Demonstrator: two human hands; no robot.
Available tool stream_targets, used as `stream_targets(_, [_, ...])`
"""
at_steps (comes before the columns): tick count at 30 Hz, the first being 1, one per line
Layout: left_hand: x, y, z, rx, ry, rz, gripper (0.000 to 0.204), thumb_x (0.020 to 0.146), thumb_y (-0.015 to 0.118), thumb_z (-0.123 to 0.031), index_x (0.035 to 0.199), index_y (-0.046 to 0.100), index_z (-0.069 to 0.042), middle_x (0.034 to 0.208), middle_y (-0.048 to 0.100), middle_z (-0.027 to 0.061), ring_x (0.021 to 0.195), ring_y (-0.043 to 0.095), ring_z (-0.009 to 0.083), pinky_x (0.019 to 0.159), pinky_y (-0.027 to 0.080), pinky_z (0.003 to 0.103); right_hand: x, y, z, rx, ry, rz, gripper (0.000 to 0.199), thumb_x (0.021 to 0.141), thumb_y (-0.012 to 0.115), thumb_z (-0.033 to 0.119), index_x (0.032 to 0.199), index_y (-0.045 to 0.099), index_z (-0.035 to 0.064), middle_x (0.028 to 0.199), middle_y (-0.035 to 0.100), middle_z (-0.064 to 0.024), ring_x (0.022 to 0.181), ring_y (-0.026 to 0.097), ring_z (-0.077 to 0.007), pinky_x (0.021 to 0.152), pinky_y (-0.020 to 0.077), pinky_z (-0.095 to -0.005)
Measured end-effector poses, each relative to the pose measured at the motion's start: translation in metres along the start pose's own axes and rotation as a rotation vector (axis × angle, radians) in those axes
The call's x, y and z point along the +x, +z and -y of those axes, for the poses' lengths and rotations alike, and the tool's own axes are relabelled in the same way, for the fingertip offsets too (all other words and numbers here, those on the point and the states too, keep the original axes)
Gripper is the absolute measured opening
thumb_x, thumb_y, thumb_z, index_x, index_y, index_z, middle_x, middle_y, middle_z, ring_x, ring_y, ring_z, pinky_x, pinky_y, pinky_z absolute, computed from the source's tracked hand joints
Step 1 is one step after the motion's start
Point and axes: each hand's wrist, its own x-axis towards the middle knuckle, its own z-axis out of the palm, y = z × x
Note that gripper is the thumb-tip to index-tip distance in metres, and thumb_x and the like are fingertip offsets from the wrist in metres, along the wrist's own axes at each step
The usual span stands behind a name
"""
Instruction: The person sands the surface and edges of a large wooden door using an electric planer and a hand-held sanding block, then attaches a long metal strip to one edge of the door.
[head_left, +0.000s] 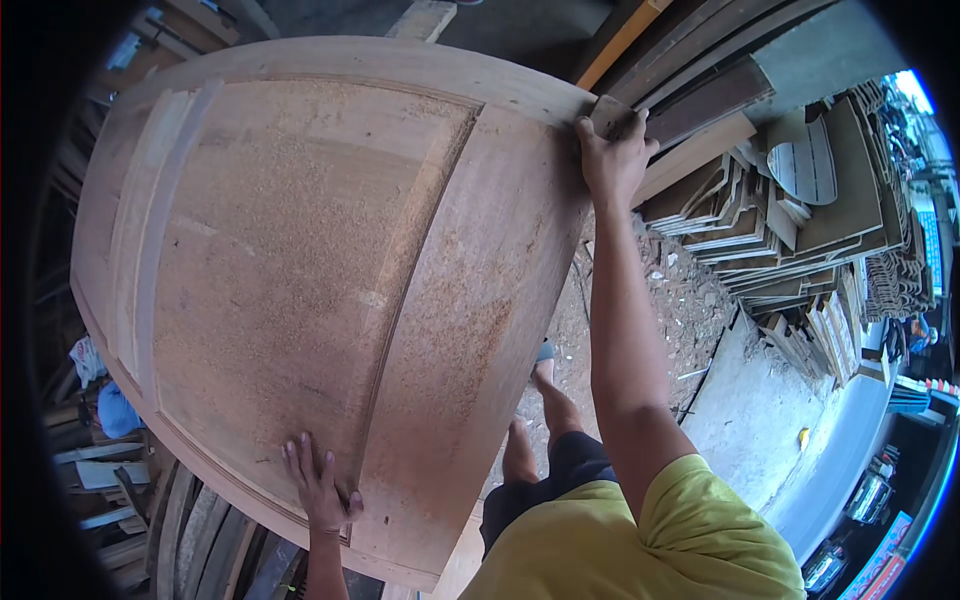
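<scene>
A large wooden door panel (290, 230) lies flat before me, with a recessed field framed by grooved moulding. Pale sawdust is scattered over it. My left hand (322, 488) rests on the near part of the panel beside a moulding groove, fingers spread and nothing held. At the far right corner of the panel, my right hand (614, 160) grips a small dark block (611, 117), thumb on one side and fingers on the other. The block's underside is hidden.
Stacked cut boards (760, 220) stand to the right, beyond a debris-strewn floor (650, 300) and a concrete slab (760, 410). Long planks (700, 60) lie at the far right. Timber offcuts (110, 480) and a blue bag (118, 410) are at the left.
</scene>
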Motion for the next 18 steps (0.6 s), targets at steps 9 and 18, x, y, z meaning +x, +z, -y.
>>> stream_targets(9, [0.008,0.003,0.003,0.044,0.02,0.034,0.086,0.103,0.033,-0.071,0.173,0.024,-0.023,0.172,0.026,0.0344,0.159,0.02,0.0587,0.123,0.017,0.078,0.1,0.073,0.036,-0.044,-0.065,0.018,0.103,0.079,0.088,0.044,0.158,0.043,-0.004,0.139,0.052,-0.0313,0.12,0.065,-0.0485,0.106,0.055,-0.0485])
stream_targets(18, [0.01,-0.004,-0.002,0.127,0.034,0.182,0.094,0.104,0.023,-0.079,0.174,0.019,-0.016,0.173,0.016,0.0371,0.159,0.017,0.0595,0.124,0.014,0.077,0.096,-0.08,0.021,0.354,-0.414,-0.414,0.113,0.078,0.088,0.032,0.17,0.028,0.0065,0.135,0.055,-0.0207,0.13,0.055,-0.0395,0.123,0.0287,-0.0641])
